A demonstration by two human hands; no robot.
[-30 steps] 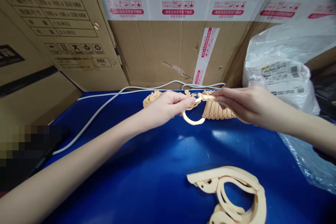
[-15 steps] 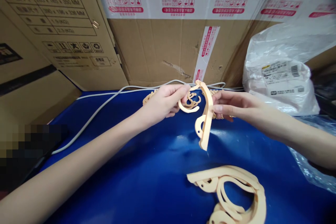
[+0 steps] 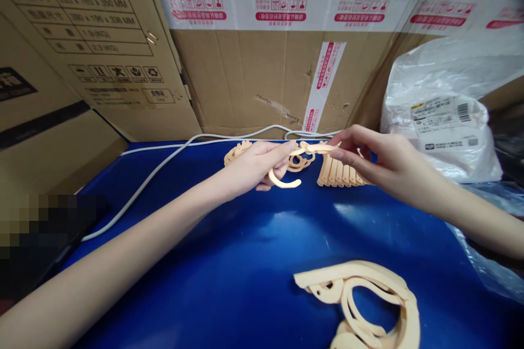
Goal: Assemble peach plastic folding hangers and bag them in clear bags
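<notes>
Here, flat peach hook piece [image 3: 301, 159], curved end down; both hands' fingers [image 3: 286, 151] pinching it.

Peach curved plastic hook [image 3: 292, 166], held level

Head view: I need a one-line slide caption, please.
Both hands, left hand and right hand, hold a peach hook piece over the blue table.

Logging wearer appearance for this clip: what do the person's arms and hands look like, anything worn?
Both forearms are bare as far as the frame shows: no sleeves, gloves, watch or rings visible on the left hand or the right hand. Slim fingers, short plain nails.
</notes>
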